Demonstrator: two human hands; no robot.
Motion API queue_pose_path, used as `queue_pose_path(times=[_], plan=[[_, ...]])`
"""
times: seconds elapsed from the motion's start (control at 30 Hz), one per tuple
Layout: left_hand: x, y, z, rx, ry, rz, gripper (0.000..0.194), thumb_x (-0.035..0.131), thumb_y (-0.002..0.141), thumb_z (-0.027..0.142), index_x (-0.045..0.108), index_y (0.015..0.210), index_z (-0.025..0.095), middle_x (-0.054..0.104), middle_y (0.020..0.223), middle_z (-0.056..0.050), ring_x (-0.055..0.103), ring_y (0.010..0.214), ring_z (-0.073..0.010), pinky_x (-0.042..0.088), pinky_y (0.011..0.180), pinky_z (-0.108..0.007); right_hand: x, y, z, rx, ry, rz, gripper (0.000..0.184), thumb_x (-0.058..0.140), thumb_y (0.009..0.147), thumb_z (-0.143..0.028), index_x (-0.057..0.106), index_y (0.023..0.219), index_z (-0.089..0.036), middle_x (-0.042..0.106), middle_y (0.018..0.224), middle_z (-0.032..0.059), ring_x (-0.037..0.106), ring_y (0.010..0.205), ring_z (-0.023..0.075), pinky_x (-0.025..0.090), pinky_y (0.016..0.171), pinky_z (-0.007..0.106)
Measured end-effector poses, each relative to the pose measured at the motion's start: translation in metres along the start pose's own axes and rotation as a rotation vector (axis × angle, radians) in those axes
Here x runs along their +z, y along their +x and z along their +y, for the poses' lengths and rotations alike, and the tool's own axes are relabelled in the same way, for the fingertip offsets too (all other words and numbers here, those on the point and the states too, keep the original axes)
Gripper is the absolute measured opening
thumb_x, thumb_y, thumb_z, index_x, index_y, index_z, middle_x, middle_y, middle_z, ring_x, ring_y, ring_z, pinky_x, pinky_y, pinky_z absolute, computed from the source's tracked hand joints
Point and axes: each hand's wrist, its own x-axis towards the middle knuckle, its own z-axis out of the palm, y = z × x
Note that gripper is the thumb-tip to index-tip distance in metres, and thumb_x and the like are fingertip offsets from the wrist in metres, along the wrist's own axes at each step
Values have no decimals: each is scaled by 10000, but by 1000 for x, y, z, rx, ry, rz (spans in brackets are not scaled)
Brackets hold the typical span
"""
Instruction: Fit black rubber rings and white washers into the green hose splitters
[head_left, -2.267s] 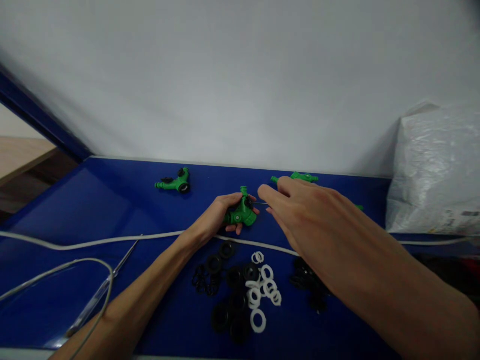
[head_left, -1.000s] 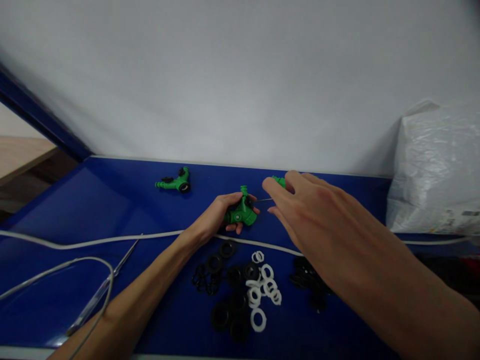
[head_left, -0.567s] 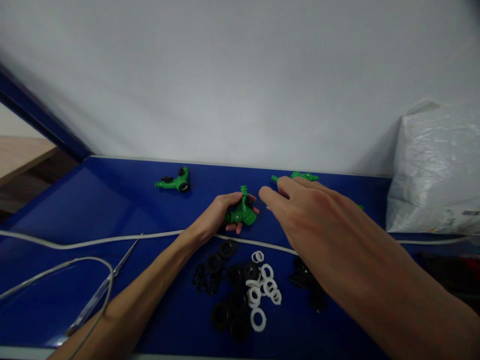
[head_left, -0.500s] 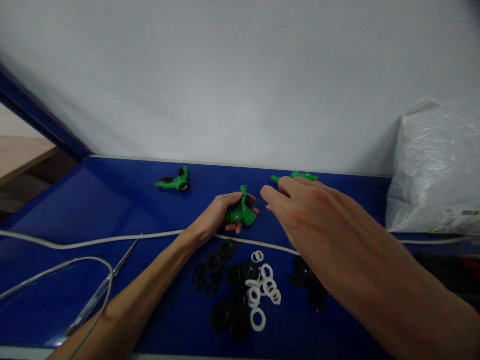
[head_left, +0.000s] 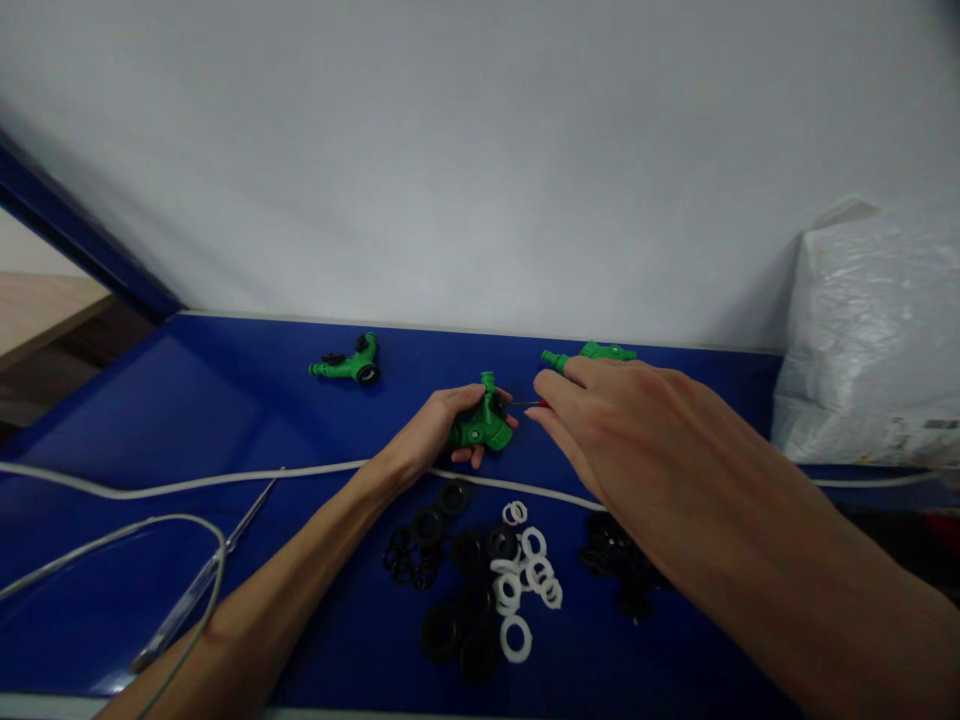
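My left hand [head_left: 439, 425] is closed around a green plastic Y-shaped hose connector [head_left: 484, 430] with a black part on its right side. My right hand [head_left: 592, 410] grips a screwdriver [head_left: 525, 404]; a bit of red handle shows at the fingertips. The thin shaft points left and its tip meets the connector near the black part, where the exact contact is too small to make out. Most of the handle is hidden in my palm. Behind my right hand lies another green connector [head_left: 600, 352], partly covered.
Another green connector [head_left: 352, 362] lies back left. Black rings [head_left: 442, 632], white rings [head_left: 515, 640] and small black parts [head_left: 611, 550] are in front. A white cable [head_left: 172, 488] crosses the blue table [head_left: 247, 400]. A clear-handled screwdriver [head_left: 199, 590] lies left; a plastic-wrapped package [head_left: 870, 340] stands right.
My right hand has turned about the screwdriver and its fingers have shifted slightly right, so the red handle end now shows. My left hand and the connector have stayed in place.
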Motion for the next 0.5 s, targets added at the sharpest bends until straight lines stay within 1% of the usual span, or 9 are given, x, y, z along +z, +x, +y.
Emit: queue_pose_path(times=[0.13, 0.23, 0.3, 0.37, 0.4, 0.5], plan=[[0, -1, 1, 8, 12, -15, 388, 439, 954, 423, 616, 774, 128, 595, 528, -35, 512, 418, -124, 288, 385, -212, 5, 0, 0, -1, -14, 19, 309, 420, 1036, -318, 696, 1031, -182, 727, 804, 98, 659, 696, 212, 482, 682, 374], [2, -1, 2, 12, 31, -22, 411, 428, 960, 420, 614, 737, 130, 572, 490, -30, 491, 405, -119, 283, 388, -211, 6, 2, -1, 1, -41, 0, 303, 432, 1029, -303, 701, 967, -177, 712, 758, 86, 630, 617, 193, 469, 647, 366], [2, -1, 2, 15, 34, -21, 415, 429, 960, 422, 617, 733, 130, 578, 496, -31, 488, 403, -117, 289, 389, -211, 6, 5, -3, 9, -59, -27, 297, 435, 1028, -287, 702, 958, -177, 716, 766, 86, 633, 611, 196, 472, 643, 368], [1, -1, 2, 16, 39, -18, 411, 430, 961, 427, 630, 768, 125, 595, 520, -34, 492, 406, -114, 300, 394, -211, 6, 6, -5, 19, -72, -38, 295, 426, 1032, -280, 701, 1011, -177, 735, 833, 103, 662, 663, 217, 489, 672, 382], [1, -1, 3, 16, 41, -16, 404, 430, 960, 428, 643, 810, 119, 605, 536, -33, 493, 406, -112, 304, 396, -209, 7, 5, -5, 22, -74, -35, 297, 419, 1035, -282, 694, 1067, -175, 745, 894, 115, 682, 715, 231, 500, 702, 391], [1, -2, 4, 19, 40, -14, 388, 437, 950, 414, 663, 994, 102, 614, 561, -25, 492, 404, -114, 304, 396, -207, 9, -3, -3, -12, -55, 13, 330, 409, 1039, -299, 624, 1260, -183, 744, 1059, 136, 706, 866, 260, 522, 781, 410]])
